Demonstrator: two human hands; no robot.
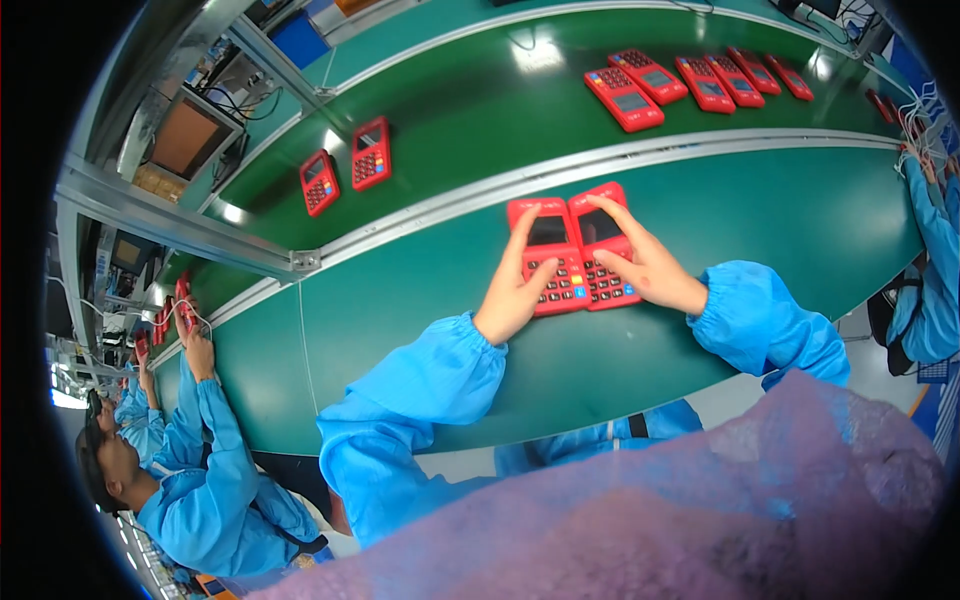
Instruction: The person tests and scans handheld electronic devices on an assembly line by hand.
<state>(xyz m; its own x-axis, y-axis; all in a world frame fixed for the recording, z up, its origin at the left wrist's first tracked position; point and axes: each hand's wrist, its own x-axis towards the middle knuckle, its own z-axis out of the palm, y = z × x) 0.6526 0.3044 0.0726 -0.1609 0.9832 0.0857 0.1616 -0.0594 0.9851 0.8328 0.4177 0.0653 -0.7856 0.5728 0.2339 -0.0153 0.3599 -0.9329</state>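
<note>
Two red card payment terminals lie side by side on the green worktop, touching along their inner edges. My left hand (512,287) grips the left terminal (547,230), fingers along its outer edge and thumb over its keypad. Around the right terminal (601,226), my right hand (655,268) is closed in a mirrored way, index finger by the top and thumb at the upper keys. Both terminals have dark screens and keypads with coloured keys at the lower corner. My fingers cover parts of their outer sides.
Beyond the metal rail (500,188) runs a darker green belt. Two red terminals (370,153) stand on it at the left, several more (623,98) at the right. A metal frame post (180,222) rises at left. Co-workers (215,470) in blue sit at both sides; white cables (918,115) hang at right.
</note>
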